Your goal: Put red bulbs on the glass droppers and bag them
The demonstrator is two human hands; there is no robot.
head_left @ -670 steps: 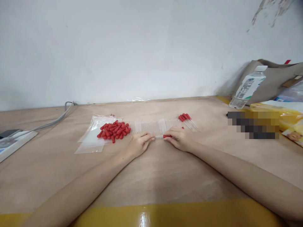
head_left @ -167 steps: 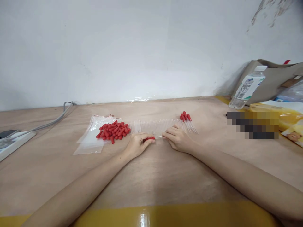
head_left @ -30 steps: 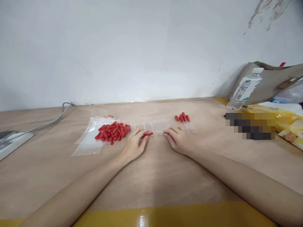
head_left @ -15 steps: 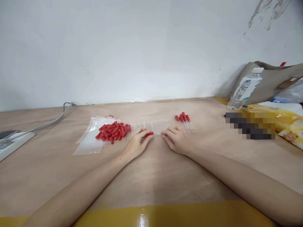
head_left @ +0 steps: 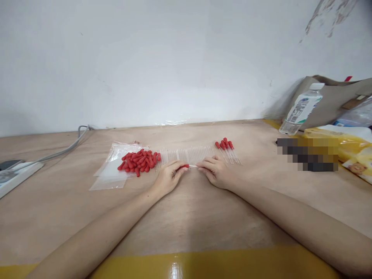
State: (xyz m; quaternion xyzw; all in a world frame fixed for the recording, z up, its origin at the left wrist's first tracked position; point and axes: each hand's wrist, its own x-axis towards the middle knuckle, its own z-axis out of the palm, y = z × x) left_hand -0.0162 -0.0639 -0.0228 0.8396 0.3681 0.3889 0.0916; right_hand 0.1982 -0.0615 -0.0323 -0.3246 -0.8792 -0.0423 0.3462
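My left hand (head_left: 170, 175) pinches a red rubber dropper bulb (head_left: 184, 166) between thumb and fingers. My right hand (head_left: 215, 170) is closed on a thin clear glass dropper tube (head_left: 193, 166), whose end meets the open end of the bulb; how deep it sits, I cannot tell. Behind both hands lies a row of clear glass tubes (head_left: 186, 154), partly hidden by my fingers. A heap of red bulbs (head_left: 139, 161) is left of my left hand. Beyond my right hand lie several droppers with red bulbs fitted (head_left: 226, 146), tips toward me.
Clear plastic bags (head_left: 109, 176) lie under and beside the bulb heap. A grey cable (head_left: 66, 149) runs to a white power strip (head_left: 23, 176) at left. At right are a water bottle (head_left: 300, 110), a beige bag (head_left: 331, 99) and a yellow packet (head_left: 348, 143). A white wall closes the back.
My right hand has shifted very slightly left, and the tube and the bulb now look in line and touching. The heap, the row and the fitted droppers look the same.
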